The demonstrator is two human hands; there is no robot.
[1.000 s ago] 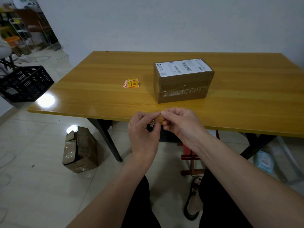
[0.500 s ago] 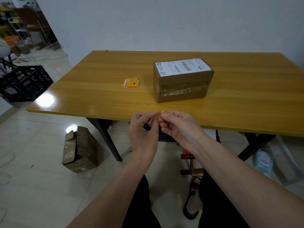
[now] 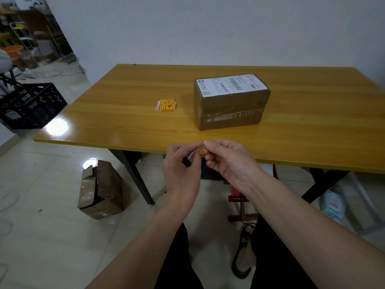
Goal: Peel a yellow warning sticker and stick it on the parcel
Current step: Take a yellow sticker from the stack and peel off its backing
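A brown cardboard parcel [image 3: 230,105] with a white shipping label on top sits on the yellow wooden table [image 3: 125,122]. A small stack of yellow and red warning stickers [image 3: 166,105] lies to its left. In front of the table's near edge, my left hand [image 3: 182,165] and my right hand [image 3: 227,158] meet fingertip to fingertip. Both pinch one thin sticker [image 3: 202,144] seen edge-on, mostly hidden by the fingers. The hands are well short of the parcel.
A torn cardboard box [image 3: 102,190] stands on the tiled floor under the table's left side. A black plastic crate [image 3: 29,105] sits at the far left. A wooden stool [image 3: 239,201] and a pale packet [image 3: 333,203] lie beneath the table.
Both hands have stayed together at the table's near edge, with only small finger movements on the sticker. The parcel and sticker stack have not moved.
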